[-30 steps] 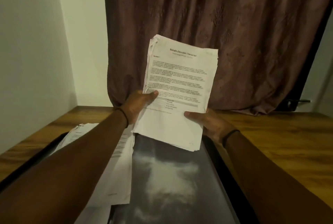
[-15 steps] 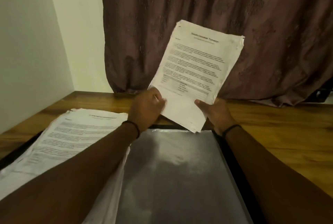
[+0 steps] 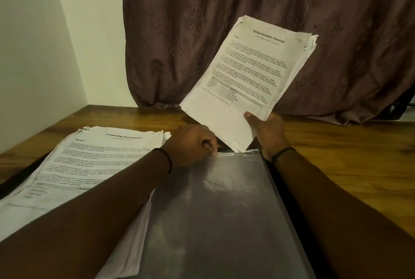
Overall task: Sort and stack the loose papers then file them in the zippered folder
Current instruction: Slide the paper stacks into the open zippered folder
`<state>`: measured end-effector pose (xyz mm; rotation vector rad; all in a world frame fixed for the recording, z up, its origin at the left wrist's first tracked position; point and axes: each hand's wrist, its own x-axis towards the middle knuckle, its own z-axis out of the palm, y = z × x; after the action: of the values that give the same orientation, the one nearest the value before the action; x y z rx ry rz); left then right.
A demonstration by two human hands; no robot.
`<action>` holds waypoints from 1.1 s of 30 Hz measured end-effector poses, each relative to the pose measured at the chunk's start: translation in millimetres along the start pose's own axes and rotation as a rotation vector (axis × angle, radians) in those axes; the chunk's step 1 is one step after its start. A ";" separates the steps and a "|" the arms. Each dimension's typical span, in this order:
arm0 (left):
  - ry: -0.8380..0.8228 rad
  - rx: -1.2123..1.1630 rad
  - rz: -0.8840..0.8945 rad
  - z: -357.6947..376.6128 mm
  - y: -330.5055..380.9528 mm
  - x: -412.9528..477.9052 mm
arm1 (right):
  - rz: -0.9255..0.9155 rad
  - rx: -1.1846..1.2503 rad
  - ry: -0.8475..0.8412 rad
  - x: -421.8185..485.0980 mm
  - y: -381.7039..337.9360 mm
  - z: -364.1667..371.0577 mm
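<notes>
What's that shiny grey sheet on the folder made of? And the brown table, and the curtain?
The shiny grey sheet looks like thin plastic film, glossy: white glare and creases show. The brown table seems polished wood: grain streaks run along it. The dull brown curtain looks like woven cloth, matt, hanging in soft folds with a raised pattern.

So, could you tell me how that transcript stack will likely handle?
Probably fairly stiff: the transcript stack stands up from the right hand without drooping. Its ragged right edge suggests loose sheets that may slip apart.
</notes>
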<state>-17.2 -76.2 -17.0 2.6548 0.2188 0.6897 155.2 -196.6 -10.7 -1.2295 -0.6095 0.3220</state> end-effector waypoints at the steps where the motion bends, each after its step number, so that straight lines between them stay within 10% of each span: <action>1: 0.019 -0.009 0.018 0.8 -0.2 0.1 | -0.013 0.001 0.011 0.1 -0.7 0.6; 33: 0.110 -0.285 -0.065 1.2 21.5 1.0 | 0.043 -0.016 -0.096 -0.3 -14.3 7.0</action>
<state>-14.6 -96.1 -8.9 2.3328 0.2181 0.7844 149.5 -195.9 4.2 -1.2492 -0.6703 0.4147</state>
